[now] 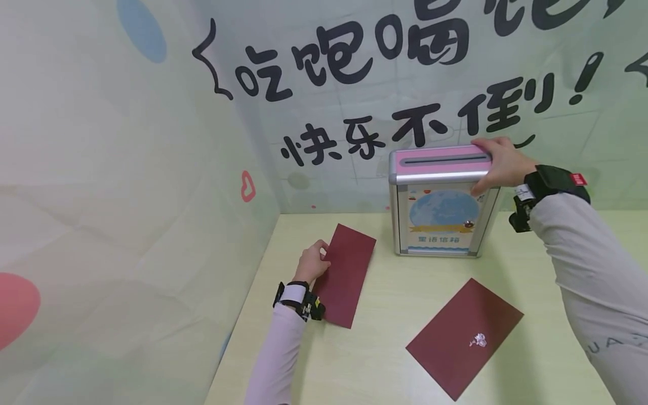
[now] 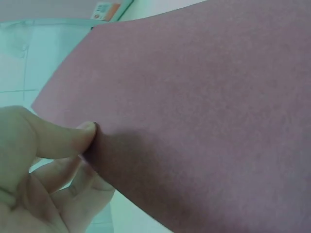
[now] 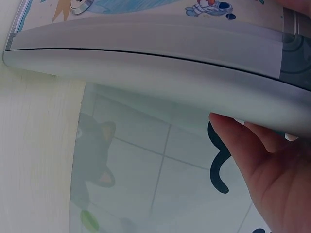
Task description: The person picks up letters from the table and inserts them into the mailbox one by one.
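At the left of the head view my left hand (image 1: pixel 313 262) pinches the edge of a dark red envelope (image 1: pixel 349 270) between thumb and fingers. The left wrist view shows the thumb (image 2: pixel 68 141) on the near face of the envelope (image 2: pixel 209 97) and fingers behind its edge. A letter box (image 1: pixel 440 202) with a pink top, metal frame and top slot (image 1: pixel 445 160) stands upright by the back wall. My right hand (image 1: pixel 506 163) grips its upper right corner, fingers over the top and thumb at the front. In the right wrist view the box's frame (image 3: pixel 146 73) partly hides the fingers.
A second dark red envelope (image 1: pixel 466 337) with a small silvery mark lies flat on the pale wooden table (image 1: pixel 385 360), front right. A printed wall (image 1: pixel 329 191) with large black lettering rises behind the box. Another wall (image 1: pixel 152 225) closes off the left side.
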A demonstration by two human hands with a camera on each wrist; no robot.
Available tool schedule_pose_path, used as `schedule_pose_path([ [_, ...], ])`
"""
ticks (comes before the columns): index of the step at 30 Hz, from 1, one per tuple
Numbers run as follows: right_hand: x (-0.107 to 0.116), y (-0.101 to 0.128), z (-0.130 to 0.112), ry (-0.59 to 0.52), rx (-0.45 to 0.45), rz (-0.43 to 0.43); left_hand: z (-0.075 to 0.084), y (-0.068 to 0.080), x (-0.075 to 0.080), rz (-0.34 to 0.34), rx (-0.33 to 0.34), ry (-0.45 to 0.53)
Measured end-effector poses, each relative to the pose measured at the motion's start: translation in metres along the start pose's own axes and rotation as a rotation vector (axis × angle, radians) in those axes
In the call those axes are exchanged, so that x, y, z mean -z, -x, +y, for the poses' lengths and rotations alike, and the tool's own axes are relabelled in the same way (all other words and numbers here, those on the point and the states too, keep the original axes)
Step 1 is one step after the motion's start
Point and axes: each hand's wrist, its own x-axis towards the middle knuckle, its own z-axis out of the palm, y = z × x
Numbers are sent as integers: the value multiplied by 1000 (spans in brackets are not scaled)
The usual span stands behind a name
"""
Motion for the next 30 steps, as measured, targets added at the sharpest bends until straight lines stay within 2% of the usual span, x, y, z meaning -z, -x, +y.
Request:
schedule_pose_path([
  [6, 0, 1, 1, -1, -4, 3, 6, -3, 14, 27, 41, 33],
  [18, -1, 1, 0, -10, 3, 6, 16, -12, 44, 111, 39, 147],
  [26, -1, 3, -1, -1, 2, 2, 21, -20, 55, 142, 68, 207],
  [30, -1, 2, 0, 9, 6, 11, 27, -23, 62, 164, 61, 249],
])
